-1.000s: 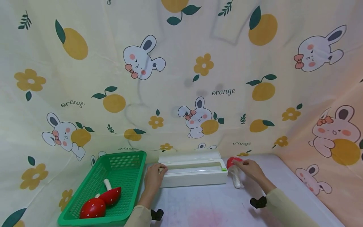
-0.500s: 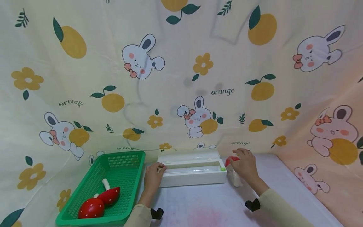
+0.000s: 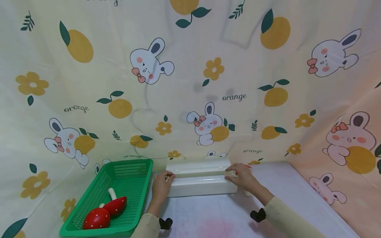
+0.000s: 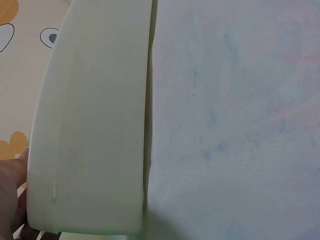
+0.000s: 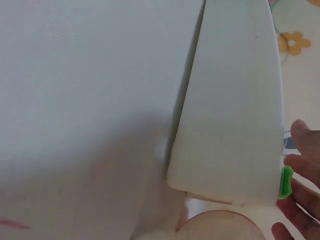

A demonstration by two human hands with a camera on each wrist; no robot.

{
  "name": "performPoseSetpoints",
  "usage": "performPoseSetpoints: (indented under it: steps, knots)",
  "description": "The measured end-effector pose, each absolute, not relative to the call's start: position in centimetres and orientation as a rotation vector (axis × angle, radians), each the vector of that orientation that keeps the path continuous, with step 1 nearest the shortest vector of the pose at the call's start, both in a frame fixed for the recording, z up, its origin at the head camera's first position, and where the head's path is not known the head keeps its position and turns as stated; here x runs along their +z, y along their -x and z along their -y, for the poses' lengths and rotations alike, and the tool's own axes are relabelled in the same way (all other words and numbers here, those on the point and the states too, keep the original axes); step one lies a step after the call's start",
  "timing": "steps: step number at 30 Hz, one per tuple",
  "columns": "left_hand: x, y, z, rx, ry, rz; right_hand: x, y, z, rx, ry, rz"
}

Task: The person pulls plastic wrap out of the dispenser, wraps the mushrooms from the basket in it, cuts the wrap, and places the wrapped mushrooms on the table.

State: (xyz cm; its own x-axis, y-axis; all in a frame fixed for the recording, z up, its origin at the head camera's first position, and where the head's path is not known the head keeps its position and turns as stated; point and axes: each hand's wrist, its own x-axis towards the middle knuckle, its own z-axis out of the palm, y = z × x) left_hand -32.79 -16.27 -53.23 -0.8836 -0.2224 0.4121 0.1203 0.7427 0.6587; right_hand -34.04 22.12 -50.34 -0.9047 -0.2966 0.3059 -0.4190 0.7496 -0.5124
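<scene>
A long white cling film dispenser (image 3: 202,189) lies on the table with its lid (image 3: 199,164) raised and clear film inside. My left hand (image 3: 161,188) grips its left end. My right hand (image 3: 244,178) is over its right end, thumb and forefinger apart. In the right wrist view, the fingers lie spread around the green slide cutter (image 5: 285,182) at the box's edge; whether they touch it is unclear. Just right of the box is a red-capped toy mushroom (image 5: 220,227), mostly hidden behind my right hand in the head view.
A green plastic basket (image 3: 146,191) stands to the left, holding a round red toy mushroom (image 3: 97,218) with white dots and a flatter red one (image 3: 116,205). Behind the table hangs a patterned cloth (image 3: 184,89). A pinkish stain (image 3: 215,228) marks the white tabletop.
My right hand has let go of the wrapped toy mushroom and moved left onto the dispenser's right end. My left hand has stayed at the left end.
</scene>
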Motion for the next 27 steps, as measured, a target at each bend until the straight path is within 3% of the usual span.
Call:
performPoseSetpoints:
  steps: [27]
  knots:
    - [-52.7,32.47,16.44,-1.058,-0.074,2.453,-51.26,35.09,-21.09,0.858,-0.467,2.71]
